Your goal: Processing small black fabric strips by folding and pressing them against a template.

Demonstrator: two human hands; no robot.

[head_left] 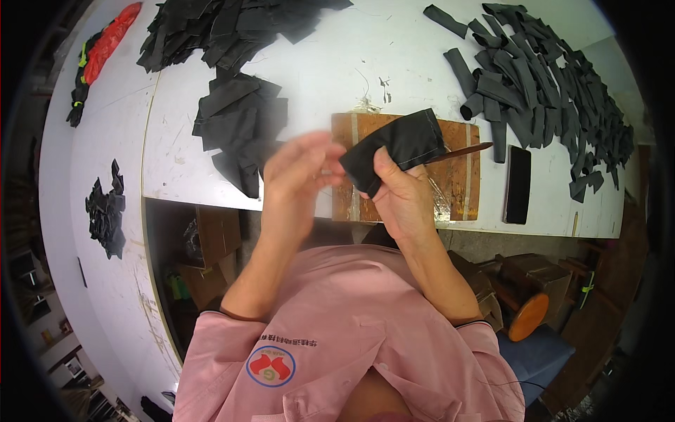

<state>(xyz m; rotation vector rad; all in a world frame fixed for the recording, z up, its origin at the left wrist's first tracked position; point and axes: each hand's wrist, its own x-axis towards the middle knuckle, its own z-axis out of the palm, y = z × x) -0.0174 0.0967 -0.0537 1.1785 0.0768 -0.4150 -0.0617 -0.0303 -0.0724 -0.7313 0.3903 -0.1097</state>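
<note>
My right hand [404,197] is closed around a black stitched fabric piece [404,144], its thumb pressed on top. The piece is tilted above a worn brown board [460,190] and has a light seam along one edge. From beside that hand a dark brown pointed stick [467,150] juts to the right; its other end is hidden behind the hand and fabric. My left hand [302,165], smeared by motion, is just left of the fabric, with loosely bent fingers spread apart and nothing visible in them.
Flat black fabric pieces [242,116] lie in a heap at the left, reaching the far edge. Narrow black fabric tubes [524,84] are piled at the right. A black phone [518,184] lies near the table's [309,77] front edge. A red plastic bag [112,42] is at the far left.
</note>
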